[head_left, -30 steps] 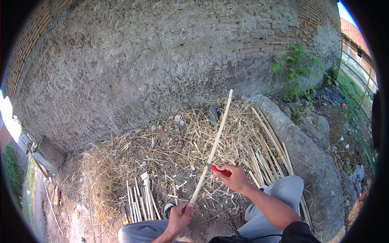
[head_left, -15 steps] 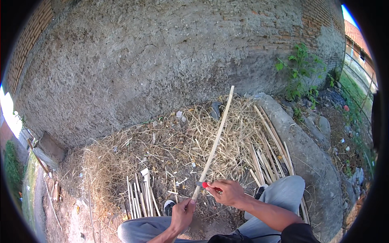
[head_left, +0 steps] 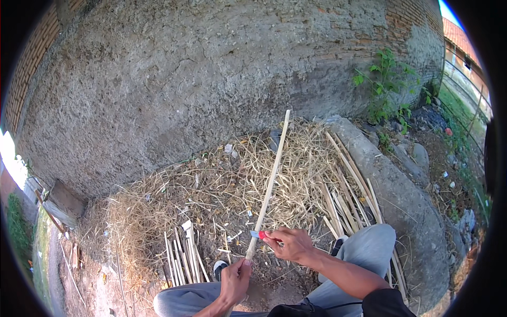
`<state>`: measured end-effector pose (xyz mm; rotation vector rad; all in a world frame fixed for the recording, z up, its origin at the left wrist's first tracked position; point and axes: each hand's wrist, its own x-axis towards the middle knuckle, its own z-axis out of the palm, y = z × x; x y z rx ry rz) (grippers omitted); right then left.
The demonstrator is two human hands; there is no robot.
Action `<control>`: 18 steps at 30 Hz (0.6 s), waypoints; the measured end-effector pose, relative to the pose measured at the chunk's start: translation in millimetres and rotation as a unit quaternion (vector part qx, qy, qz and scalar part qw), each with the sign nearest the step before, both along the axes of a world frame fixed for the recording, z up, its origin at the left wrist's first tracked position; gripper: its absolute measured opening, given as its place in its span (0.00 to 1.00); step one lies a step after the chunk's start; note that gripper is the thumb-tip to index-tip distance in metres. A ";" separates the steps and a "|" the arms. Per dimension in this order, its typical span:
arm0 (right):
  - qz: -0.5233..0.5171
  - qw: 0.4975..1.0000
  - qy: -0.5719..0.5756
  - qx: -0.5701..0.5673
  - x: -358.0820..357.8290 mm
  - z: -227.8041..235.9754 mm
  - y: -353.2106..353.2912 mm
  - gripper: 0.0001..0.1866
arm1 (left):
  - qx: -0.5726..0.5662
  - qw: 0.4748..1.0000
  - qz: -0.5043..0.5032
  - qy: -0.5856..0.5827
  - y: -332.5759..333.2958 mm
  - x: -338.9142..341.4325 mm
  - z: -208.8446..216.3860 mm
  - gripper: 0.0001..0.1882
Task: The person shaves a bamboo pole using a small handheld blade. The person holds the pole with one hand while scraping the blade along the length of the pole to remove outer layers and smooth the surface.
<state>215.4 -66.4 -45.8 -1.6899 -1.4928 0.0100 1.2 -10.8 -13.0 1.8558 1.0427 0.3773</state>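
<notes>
A long, pale strip of split wood, perhaps bamboo [head_left: 272, 177], slants away from me toward the wall, its far end raised. My left hand [head_left: 234, 280] is closed around its near end, low between my knees. Just above it, my right hand [head_left: 288, 244] grips a small knife by its red handle [head_left: 263, 235]. The short blade [head_left: 255, 234] lies across the strip and seems to touch it; the cutting edge is too small to make out.
Cut strips [head_left: 185, 259] lie by my left shoe [head_left: 220, 268]; more strips [head_left: 346, 211] lie beside my right knee. Curly shavings [head_left: 301, 169] cover the ground up to the rough wall [head_left: 211, 90]. A stone slab [head_left: 391, 211] borders the right side.
The knife has moved slightly away from me along the strip, and more of its blade shows. The strip's far end has swung a little left. My left hand stays almost in place.
</notes>
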 end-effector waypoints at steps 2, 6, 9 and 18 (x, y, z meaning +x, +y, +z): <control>-0.006 1.000 0.006 0.001 1.3 -2.3 3.2 0.10 | 0.000 1.000 0.000 0.001 1.2 0.3 0.5 0.16; -0.018 0.999 0.004 0.033 5.3 -6.2 5.5 0.09 | 0.003 1.000 0.002 0.001 -0.6 -2.3 -2.3 0.16; -0.033 0.998 0.016 0.046 12.1 -8.5 10.0 0.09 | 0.008 1.000 -0.006 0.000 -2.5 -5.6 -5.7 0.15; -0.090 0.995 0.031 0.025 42.6 -12.6 19.9 0.09 | 0.023 0.999 -0.024 0.012 -10.8 -18.3 -5.8 0.14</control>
